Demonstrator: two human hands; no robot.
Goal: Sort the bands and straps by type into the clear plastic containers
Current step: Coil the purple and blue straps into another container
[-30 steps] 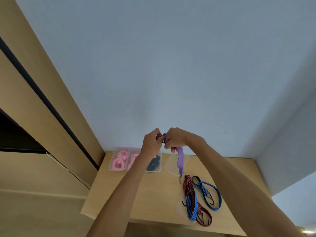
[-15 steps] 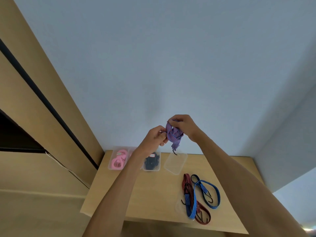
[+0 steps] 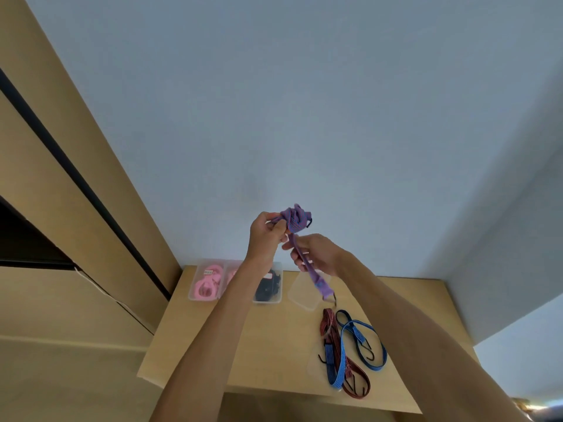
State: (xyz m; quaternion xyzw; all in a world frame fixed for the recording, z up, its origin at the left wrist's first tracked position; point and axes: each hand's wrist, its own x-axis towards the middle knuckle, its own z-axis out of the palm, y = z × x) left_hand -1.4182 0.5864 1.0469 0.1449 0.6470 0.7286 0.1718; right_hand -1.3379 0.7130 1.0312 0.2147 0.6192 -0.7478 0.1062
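I hold a purple bungee strap (image 3: 296,221) up in the air above the table. My left hand (image 3: 267,231) pinches its bunched upper part. My right hand (image 3: 313,252) grips the loose tail lower down, and the tail's black hook (image 3: 334,298) dangles over an empty clear container (image 3: 306,292). A blue bungee strap (image 3: 350,345) and a red bungee strap (image 3: 353,377) lie tangled on the wooden table (image 3: 274,345) at the front right.
At the back of the table stand clear containers: one with pink bands (image 3: 207,284), one beside it partly hidden by my left arm, one with black straps (image 3: 268,287). A blue-grey wall rises behind. A wooden cabinet (image 3: 61,178) flanks the left.
The bundled strap has come partly undone. My right hand dropped from the bunch and now holds the tail, which hangs down to the empty container. My left hand rose to hold the bunch.
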